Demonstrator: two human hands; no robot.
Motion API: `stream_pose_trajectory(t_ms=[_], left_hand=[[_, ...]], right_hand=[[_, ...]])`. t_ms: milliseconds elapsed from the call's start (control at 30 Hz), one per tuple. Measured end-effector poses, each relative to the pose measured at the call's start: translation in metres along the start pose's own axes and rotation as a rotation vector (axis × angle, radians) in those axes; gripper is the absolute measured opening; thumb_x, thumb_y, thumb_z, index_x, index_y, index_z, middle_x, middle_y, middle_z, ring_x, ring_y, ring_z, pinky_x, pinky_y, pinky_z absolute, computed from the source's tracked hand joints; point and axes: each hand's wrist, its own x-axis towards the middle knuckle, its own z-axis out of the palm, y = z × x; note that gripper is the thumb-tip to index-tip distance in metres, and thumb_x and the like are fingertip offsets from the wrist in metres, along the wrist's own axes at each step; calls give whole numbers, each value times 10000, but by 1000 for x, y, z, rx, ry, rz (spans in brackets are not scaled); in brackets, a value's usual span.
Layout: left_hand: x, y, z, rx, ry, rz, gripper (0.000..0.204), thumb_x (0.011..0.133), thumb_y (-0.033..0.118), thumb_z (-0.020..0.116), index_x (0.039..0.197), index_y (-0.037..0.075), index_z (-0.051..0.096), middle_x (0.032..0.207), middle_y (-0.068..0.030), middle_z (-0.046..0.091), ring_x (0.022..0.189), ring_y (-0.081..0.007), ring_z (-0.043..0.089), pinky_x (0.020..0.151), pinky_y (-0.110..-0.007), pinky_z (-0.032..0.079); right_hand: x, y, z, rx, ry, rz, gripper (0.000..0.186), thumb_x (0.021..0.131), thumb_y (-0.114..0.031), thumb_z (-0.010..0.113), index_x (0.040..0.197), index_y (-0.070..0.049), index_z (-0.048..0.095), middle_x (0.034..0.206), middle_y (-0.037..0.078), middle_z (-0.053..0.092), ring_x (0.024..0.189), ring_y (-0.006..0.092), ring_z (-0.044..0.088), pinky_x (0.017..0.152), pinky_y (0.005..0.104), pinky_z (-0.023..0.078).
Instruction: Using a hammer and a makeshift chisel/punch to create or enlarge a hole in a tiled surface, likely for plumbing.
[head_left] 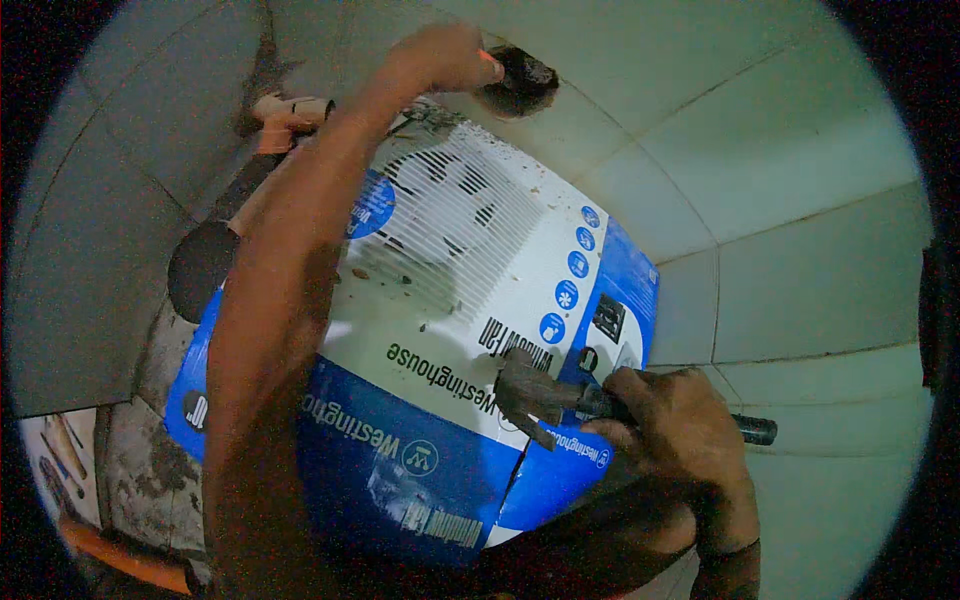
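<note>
Overhead, left hand (440,58) pinches orange tool (488,58) at wall hole (522,80) — right hand (680,420) low, clamped on hammer (560,395), handle lying crosswise.

I see a rough grey ledge (150,450) against tiled wall carrying the blue-and-white fan box (470,330); hand tools (62,455) lie lower left beside it

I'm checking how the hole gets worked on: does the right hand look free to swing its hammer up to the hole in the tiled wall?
Probably not directly. The right hand grips the hammer low beside the blue-and-white box, which lies between it and the hole, where the left hand is.
</note>
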Motion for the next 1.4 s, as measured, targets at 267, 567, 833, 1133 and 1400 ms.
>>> stream_pose_trajectory(t_ms=[267, 567, 833, 1133, 1400], left_hand=[[7, -2, 80, 28, 109, 138, 379, 814, 327, 609, 935, -23, 693, 924, -224, 680, 856, -370, 671, 792, -462, 523], [45, 31, 121, 25, 176, 30, 269, 794, 176, 612, 1000, 20, 687, 1015, -216, 669, 970, -360, 649, 861, -449, 515], [-16, 31, -23, -107, 119, -293, 395, 708, 309, 726, 951, -1, 693, 967, -216, 681, 883, -325, 668, 779, -400, 521], [-53, 19, -50, -341, 73, -294, 315, 694, 230, 725, 845, -42, 678, 763, -189, 661, 649, -271, 626, 624, -399, 505], [-38, 2, 53, -647, 493, -294, 375, 643, 377, 815, 813, 61, 708, 812, -111, 709, 737, -256, 687, 721, -353, 537]], right_hand=[[3, -3, -2, -66, -15, 31, 429, 753, -425, 711, 971, -67, 616, 757, 139, 653, 710, 371, 630, 627, 461, 488], [-6, -1, 6, -90, 24, 19, 420, 759, -414, 716, 958, -59, 609, 747, 163, 644, 703, 387, 622, 603, 459, 487], [-6, -2, 7, -96, 93, 26, 409, 755, -373, 734, 949, -47, 583, 701, 165, 627, 673, 383, 625, 578, 454, 484], [-3, -16, -1, -40, 78, -61, 371, 772, -314, 738, 926, -22, 568, 683, 177, 619, 637, 401, 614, 554, 463, 475], [-4, -11, 6, -72, 86, -83, 362, 799, -306, 724, 928, -11, 558, 652, 201, 600, 644, 418, 605, 556, 468, 467]])
